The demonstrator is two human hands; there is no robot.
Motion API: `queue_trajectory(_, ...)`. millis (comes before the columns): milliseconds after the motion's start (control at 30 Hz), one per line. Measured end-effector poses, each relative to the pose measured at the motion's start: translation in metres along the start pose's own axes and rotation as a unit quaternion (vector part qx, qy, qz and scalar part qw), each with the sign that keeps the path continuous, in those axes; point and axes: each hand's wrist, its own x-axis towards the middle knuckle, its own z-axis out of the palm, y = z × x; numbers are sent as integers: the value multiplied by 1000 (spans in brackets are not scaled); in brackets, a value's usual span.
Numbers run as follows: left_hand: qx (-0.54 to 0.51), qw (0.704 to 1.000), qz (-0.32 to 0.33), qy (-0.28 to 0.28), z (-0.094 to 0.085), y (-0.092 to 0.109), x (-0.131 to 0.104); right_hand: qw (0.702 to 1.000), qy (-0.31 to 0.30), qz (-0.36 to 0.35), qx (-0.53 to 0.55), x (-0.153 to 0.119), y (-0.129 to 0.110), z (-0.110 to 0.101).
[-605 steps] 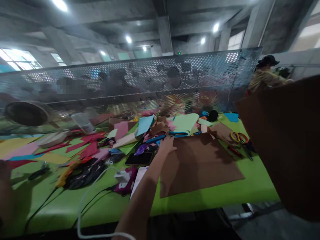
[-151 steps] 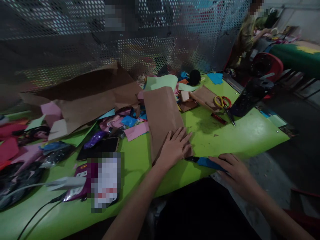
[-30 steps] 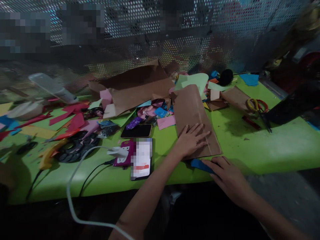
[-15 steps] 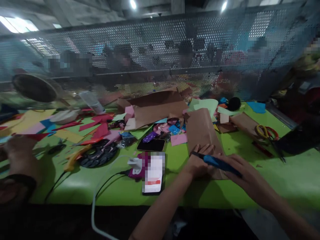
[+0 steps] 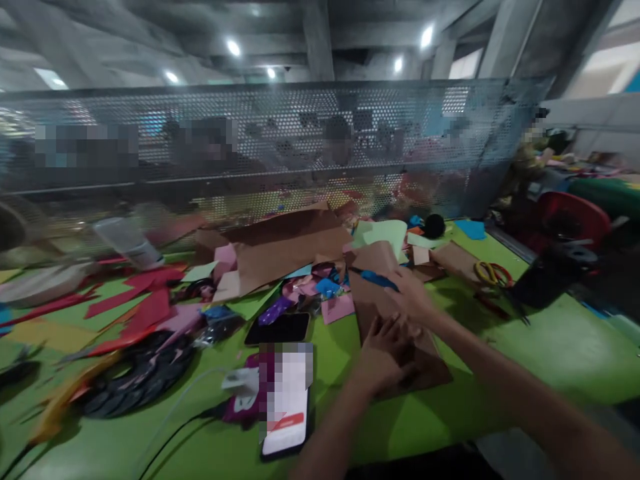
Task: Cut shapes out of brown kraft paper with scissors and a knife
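Observation:
A brown paper piece, folded flat like a bag, lies on the green table in front of me. My left hand presses down on its lower part with the fingers laid out. Farther up the paper, my right hand is closed around a blue utility knife. The knife lies low over the paper's upper part, pointing left; its blade is too blurred to make out. Pink paper sits just left of the brown piece.
A lit phone, a dark phone, a yellow glue gun and a black ring-shaped object lie to the left. Yellow-and-red-handled scissors are at right. Coloured scraps and a perforated metal screen stand behind.
My right hand has carried the knife from near my left hand to the paper's upper part. My left hand still presses the paper. The view has tilted up and turned right.

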Motion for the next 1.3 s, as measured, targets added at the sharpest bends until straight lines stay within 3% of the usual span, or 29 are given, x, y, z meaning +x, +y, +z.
queue_trajectory(167, -16, 1000, 12, -11, -3, 1, 0, 988, 70, 90, -101, -48, 87, -28)
queue_trajectory(267, -23, 999, -10, -21, -7, 2, 3, 979, 66, 108, -161, -75, 113, -35)
queue_trajectory(367, -30, 998, -62, 17, -11, -2, 5, 972, 64, 102, -202, -85, 105, -38)
queue_trajectory(433, -54, 986, -129, 88, -11, -11, 5, 973, 49, 96, -203, -82, 89, -37)
queue_trajectory(533, -198, 928, -233, 216, -10, -28, 7, 987, -9, 112, -119, -63, 64, -26)
queue_trajectory(600, -294, 883, -262, 255, -9, -38, 9, 986, -51, 158, -26, -47, 55, -13)
queue_trajectory(700, -352, 856, -270, 263, -8, -46, 10, 971, -75, 215, 70, -25, 55, 7)
queue_trajectory(800, -404, 822, -289, 280, -8, -49, 9, 969, -59, 204, 125, -15, 63, 15)
queue_trajectory(933, -478, 748, -331, 321, -9, -51, 10, 962, -20, 167, 217, -22, 78, 7)
queue_trajectory(1067, -552, 686, -326, 344, -17, -44, 22, 945, 8, 147, 293, -32, 86, -3)
queue_trajectory(1300, -589, 664, -290, 359, -41, -24, 42, 918, 83, 169, 348, -34, 96, -12)
